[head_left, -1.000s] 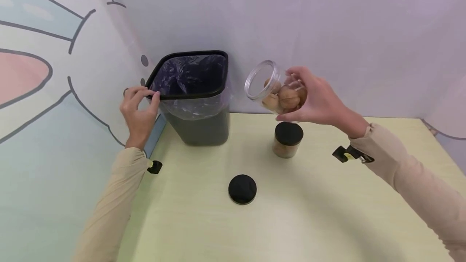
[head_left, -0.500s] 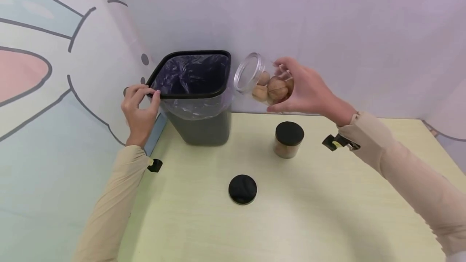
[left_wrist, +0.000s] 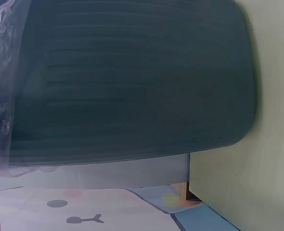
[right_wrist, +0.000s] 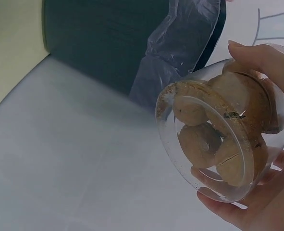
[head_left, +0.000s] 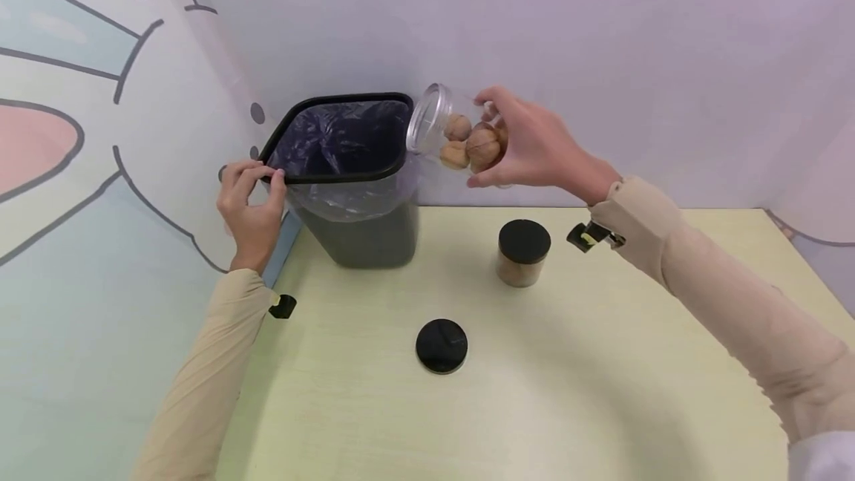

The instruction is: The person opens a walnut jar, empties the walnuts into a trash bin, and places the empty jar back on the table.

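The right hand [head_left: 534,147] wraps the tilted clear plastic jar of walnuts [head_left: 457,138] beside the dark lined bin [head_left: 347,169]; light, probably slippery. The left hand [head_left: 250,203] pinches the bin's rim.

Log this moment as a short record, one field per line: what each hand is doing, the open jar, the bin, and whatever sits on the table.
left hand: grips the rim of the bin at its left corner
right hand: holds the open jar, tipped on its side
open jar: clear, lidless, walnuts inside, mouth toward the bin
bin: dark, lined with a plastic bag, tilted
closed jar: upright on the table, black lid on
loose lid: black, flat on the table
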Tool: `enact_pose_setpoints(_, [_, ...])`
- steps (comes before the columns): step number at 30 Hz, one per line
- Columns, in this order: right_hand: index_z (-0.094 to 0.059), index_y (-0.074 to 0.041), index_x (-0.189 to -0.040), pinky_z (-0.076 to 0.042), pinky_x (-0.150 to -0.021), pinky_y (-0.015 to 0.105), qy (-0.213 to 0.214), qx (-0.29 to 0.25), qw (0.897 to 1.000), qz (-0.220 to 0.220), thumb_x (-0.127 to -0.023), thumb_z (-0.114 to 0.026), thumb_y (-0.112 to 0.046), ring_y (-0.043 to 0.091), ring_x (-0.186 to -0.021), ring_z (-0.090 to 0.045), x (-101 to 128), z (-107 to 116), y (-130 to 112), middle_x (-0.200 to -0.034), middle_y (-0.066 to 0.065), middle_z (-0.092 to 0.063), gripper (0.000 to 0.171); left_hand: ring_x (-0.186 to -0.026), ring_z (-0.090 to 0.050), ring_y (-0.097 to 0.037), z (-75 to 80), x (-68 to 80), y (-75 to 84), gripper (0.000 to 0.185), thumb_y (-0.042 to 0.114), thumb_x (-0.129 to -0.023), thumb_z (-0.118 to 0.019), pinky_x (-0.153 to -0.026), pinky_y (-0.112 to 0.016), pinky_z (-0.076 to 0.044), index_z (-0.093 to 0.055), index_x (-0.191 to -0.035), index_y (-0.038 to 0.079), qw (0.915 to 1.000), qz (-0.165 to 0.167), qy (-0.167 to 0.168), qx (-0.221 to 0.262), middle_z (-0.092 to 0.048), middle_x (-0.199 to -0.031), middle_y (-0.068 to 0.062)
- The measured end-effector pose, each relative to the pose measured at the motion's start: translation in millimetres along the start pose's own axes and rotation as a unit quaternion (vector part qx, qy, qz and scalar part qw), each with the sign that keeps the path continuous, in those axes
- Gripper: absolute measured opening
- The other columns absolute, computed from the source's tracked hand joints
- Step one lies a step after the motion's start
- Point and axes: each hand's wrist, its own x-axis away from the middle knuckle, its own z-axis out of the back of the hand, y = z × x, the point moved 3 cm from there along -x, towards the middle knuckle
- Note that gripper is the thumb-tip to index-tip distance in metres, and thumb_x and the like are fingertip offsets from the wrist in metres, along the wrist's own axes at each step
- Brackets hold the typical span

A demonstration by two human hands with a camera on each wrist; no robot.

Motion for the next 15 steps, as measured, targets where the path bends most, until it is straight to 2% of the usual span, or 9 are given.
enact_pose_setpoints(9, [-0.040,-0.012,-0.130,-0.045,-0.074,0.043,-0.011,0.038,0.999,0.003,-0.057,-0.087,-0.044,0.023,-0.088,-0.056,-12.3,3.3,-6.3,-0.112,0.009,-0.057,0.092,-0.088,-0.054,-0.025,1.8,2.9,0.5,0.009,-0.007,-0.077,-0.066,-0.075,-0.025,-0.040,-0.063,-0.076,-0.015,0.9997,0.002,0.019,0.014,-0.057,-0.089,-0.034])
enact_pose_setpoints(15, [-0.040,-0.013,-0.131,-0.045,-0.071,0.044,-0.020,0.057,0.998,0.003,-0.057,-0.086,-0.044,0.025,-0.093,-0.056,-20.1,3.9,-10.7,-0.113,0.012,-0.057,0.092,-0.087,-0.055,-0.024,2.5,3.9,0.9,0.010,-0.006,-0.076,-0.066,-0.076,-0.021,-0.041,-0.063,-0.076,-0.015,0.9991,0.002,0.028,0.031,-0.057,-0.088,-0.033])
